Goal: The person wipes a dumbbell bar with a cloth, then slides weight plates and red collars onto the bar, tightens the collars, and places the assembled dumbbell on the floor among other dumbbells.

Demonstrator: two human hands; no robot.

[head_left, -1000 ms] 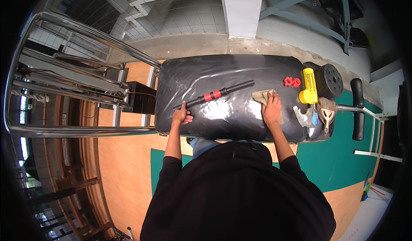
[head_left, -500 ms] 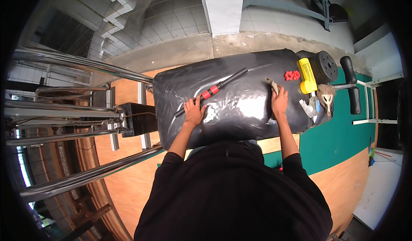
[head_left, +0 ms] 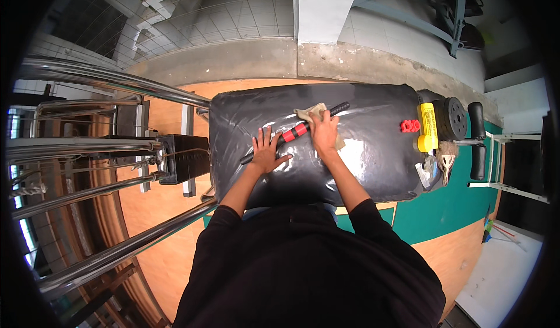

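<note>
A black dumbbell bar (head_left: pixel 297 131) with a red-banded middle and ridged ends lies slantwise on a padded bench (head_left: pixel 373 103) wrapped in shiny black plastic. My left hand (head_left: pixel 265 154) rests across its lower left part, fingers stretched and spread, thumb pointing right. On the bar's upper right part, my right hand (head_left: pixel 325 134) is closed over a beige cloth (head_left: pixel 310 113), pressing it against the bar. Cloth ends stick out above and beside this hand. The bar beneath the cloth is hidden.
On the bench's right end are red star-shaped collars (head_left: pixel 410 126), a yellow bottle (head_left: pixel 428 126), black weight plates (head_left: pixel 452 119), a brush (head_left: pixel 446 161) and a clear plastic bag (head_left: pixel 430 171). Chrome rails (head_left: pixel 116 83) of a machine flank the left end. A black padded roller (head_left: pixel 476 121) stands far right.
My right hand has moved left with the cloth, from the bare bench surface onto the bar. The left hand's fingers have spread out over the bar.
</note>
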